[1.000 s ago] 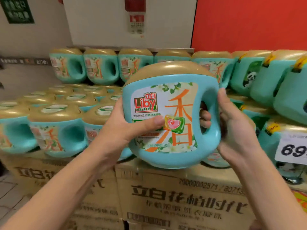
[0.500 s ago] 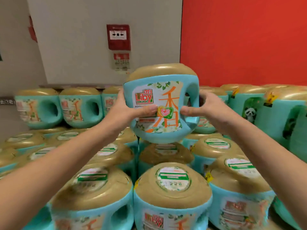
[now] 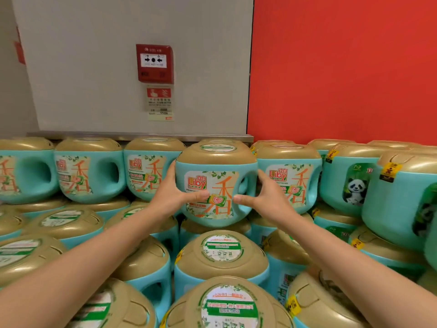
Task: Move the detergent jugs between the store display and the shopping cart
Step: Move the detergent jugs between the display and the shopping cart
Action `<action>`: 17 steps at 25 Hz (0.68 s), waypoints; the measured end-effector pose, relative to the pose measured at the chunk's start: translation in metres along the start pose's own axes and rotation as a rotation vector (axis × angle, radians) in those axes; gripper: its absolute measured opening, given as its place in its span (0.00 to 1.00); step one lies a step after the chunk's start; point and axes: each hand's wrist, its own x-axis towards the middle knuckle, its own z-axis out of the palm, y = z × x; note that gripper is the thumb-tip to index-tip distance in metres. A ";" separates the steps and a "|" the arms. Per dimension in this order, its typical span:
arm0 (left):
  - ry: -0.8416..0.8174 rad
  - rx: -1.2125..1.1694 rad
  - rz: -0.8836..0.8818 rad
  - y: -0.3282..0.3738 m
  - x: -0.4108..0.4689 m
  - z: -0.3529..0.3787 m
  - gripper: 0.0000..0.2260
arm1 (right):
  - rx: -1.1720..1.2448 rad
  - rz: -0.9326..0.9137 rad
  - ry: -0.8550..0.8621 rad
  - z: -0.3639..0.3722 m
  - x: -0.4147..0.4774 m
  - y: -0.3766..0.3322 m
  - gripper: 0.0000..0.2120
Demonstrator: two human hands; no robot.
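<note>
A teal detergent jug (image 3: 216, 185) with a gold lid and an orange-lettered label sits upright in the back upper row of the store display, between two like jugs. My left hand (image 3: 172, 195) grips its left side, thumb across the label. On the handle side, my right hand (image 3: 262, 197) holds the jug with the thumb in front near the handle hole. The jug's base looks level with the lids of the lower layer of jugs; its contact with them is hidden. No shopping cart is in view.
Several identical jugs (image 3: 222, 254) fill the lower layer under my arms, and more (image 3: 89, 171) line the back row. Panda-labelled jugs (image 3: 350, 183) stack at the right. Behind stand a grey wall with a red fire alarm box (image 3: 155, 63) and a red wall (image 3: 343, 67).
Both hands carried the jug forward and down from chest height into the gap in the back upper row. My view moved in closer over the display.
</note>
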 end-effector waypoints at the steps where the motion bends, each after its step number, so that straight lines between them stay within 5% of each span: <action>1: 0.014 0.012 0.007 -0.001 0.001 -0.001 0.48 | -0.039 -0.023 0.041 0.005 -0.001 0.001 0.28; 9: 0.174 0.120 -0.001 -0.010 -0.001 0.007 0.52 | -0.188 -0.032 0.179 0.021 -0.010 0.004 0.47; 17: 0.167 0.197 0.037 -0.020 -0.004 0.008 0.52 | -0.157 -0.023 0.194 0.021 -0.013 0.006 0.45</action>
